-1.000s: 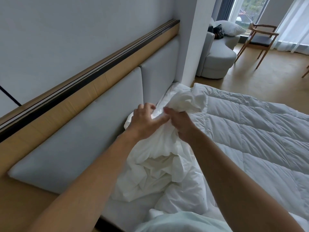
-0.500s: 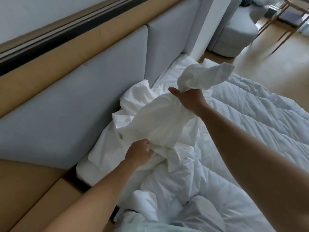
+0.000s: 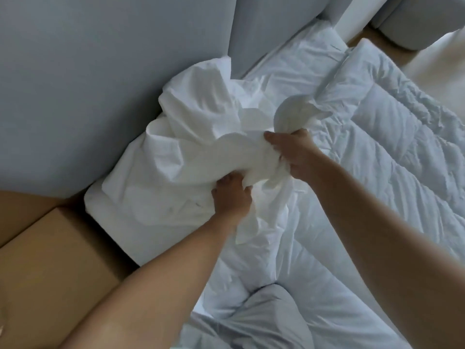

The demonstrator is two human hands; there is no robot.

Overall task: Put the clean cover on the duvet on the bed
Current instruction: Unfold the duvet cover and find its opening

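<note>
A crumpled white duvet cover (image 3: 191, 137) lies bunched at the head of the bed against the grey padded headboard (image 3: 100, 71). My left hand (image 3: 232, 197) grips a fold of the cover low down, fingers curled into the cloth. Just above and to the right, my right hand (image 3: 294, 152) holds a gathered bunch of the same cover, slightly lifted. The quilted white duvet (image 3: 392, 157) is spread across the bed to the right, with part of it reaching the bottom of the view.
A wooden ledge (image 3: 50, 268) runs beside the mattress at the lower left. A white wall corner (image 3: 352, 18) and a grey armchair base (image 3: 412, 23) stand at the top right on a pale wooden floor (image 3: 437, 59).
My right hand has come down and toward me with its bunch of cover. My left hand has taken a new hold close beside it. The view has tilted further down.
</note>
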